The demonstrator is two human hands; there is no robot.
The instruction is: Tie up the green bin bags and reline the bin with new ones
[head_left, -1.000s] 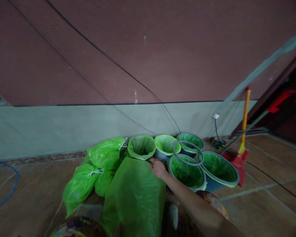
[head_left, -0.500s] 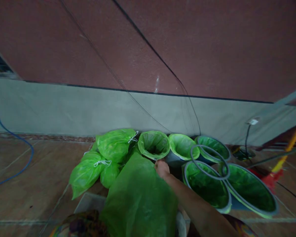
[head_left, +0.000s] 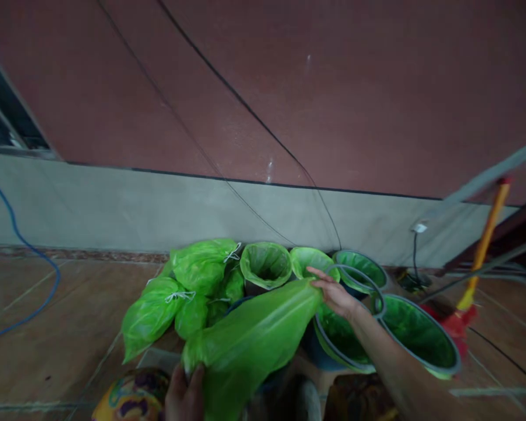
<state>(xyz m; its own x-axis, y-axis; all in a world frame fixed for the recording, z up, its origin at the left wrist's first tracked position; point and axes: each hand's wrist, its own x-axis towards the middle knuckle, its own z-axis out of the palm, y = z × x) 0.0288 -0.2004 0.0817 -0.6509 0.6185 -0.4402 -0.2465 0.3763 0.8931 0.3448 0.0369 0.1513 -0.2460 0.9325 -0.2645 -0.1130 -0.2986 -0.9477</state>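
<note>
A green plastic bag (head_left: 254, 333) is stretched on a slant between my two hands. My left hand (head_left: 184, 394), low in the view, has its fingers closed on the bag's left end. My right hand (head_left: 336, 295) pinches the upper right corner, with some fingers stretched past it. Just behind the bag stand a bin with a green liner (head_left: 267, 269) and a second lined bin (head_left: 318, 262). A loose grey ring (head_left: 379, 295) lies over the lined bins beside my right hand.
Tied green bags (head_left: 151, 313) with white strings are piled at left near the wall. More lined bins (head_left: 453, 354) stand at right, beside a yellow handle (head_left: 486, 245) with a red end. A blue hose (head_left: 15, 228) curves over the left floor.
My right hand has moved right, pulling the bag's end across with it. My left hand has come into view, holding the other end. The view has shifted slightly.
</note>
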